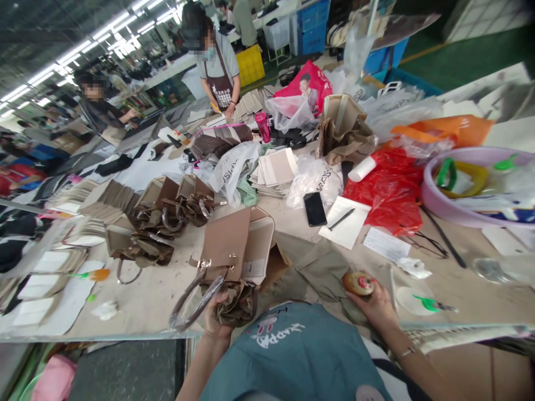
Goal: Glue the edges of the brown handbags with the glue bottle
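Note:
A brown handbag (223, 242), its flap and clasps showing, stands tilted on the table in front of me. My left hand (218, 316) is closed on its bunched brown cloth, beside the plastic-wrapped handle (209, 301). Part of that hand's fingers is hidden by the cloth. My right hand (378, 309) grips a round brown object with a red label (358, 283), whose kind I cannot make out. It rests over olive-brown cloth (321, 267) that spreads from the bag. Right of this hand lies a green-handled brush (430, 303) on a whitish lid or dish.
Several more brown handbags (161, 203) stand to the left, near stacked panels (79, 234). Beyond the cloth lie a phone (314, 209), a notepad with a pen (345, 223) and red plastic bags (393, 189). A lilac basin (434, 195) is at right. A co-worker (219, 72) stands across the table.

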Demonstrator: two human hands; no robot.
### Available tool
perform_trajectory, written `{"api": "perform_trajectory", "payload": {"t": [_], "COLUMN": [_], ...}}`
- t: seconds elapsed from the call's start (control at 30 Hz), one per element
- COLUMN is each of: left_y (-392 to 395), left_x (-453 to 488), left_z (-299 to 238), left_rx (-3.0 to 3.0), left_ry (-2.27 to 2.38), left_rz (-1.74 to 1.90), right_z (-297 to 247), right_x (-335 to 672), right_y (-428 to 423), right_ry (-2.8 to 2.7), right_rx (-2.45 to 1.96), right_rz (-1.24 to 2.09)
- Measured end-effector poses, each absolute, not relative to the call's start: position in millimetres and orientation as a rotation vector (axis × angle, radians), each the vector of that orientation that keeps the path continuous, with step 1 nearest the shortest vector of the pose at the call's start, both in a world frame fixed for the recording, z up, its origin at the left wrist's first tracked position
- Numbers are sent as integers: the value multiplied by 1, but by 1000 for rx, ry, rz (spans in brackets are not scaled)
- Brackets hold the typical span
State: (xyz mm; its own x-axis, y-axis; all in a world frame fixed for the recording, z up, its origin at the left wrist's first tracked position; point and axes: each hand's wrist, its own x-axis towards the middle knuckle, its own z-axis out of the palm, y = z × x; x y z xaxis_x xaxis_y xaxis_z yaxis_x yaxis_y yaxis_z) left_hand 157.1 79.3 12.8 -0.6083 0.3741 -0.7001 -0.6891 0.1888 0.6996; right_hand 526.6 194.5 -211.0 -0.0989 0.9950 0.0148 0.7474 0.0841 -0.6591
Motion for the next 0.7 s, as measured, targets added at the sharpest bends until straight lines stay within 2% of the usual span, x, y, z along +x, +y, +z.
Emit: {"api": "perform_trajectory", "payload": {"t": [0.17, 0.27, 0.5, 0.7], "left_y": [70, 67, 61, 52], "left_x": [158, 154, 139, 119], "left_z": [9, 2, -24, -43], "left_rx": [-314, -282, -98, -104], "left_ry": [1576, 1529, 1607, 1618], "left_rz": [1679, 1649, 1625, 1476], "right_z": [-217, -202, -92, -7], "right_x": [516, 514, 493, 454], "right_y": [200, 206, 228, 246], "right_ry": [-1841, -1908, -2098, -2213], "right_rx": [-1694, -1614, -1465, -1113], "right_rz": [649, 635, 950, 1103]}}
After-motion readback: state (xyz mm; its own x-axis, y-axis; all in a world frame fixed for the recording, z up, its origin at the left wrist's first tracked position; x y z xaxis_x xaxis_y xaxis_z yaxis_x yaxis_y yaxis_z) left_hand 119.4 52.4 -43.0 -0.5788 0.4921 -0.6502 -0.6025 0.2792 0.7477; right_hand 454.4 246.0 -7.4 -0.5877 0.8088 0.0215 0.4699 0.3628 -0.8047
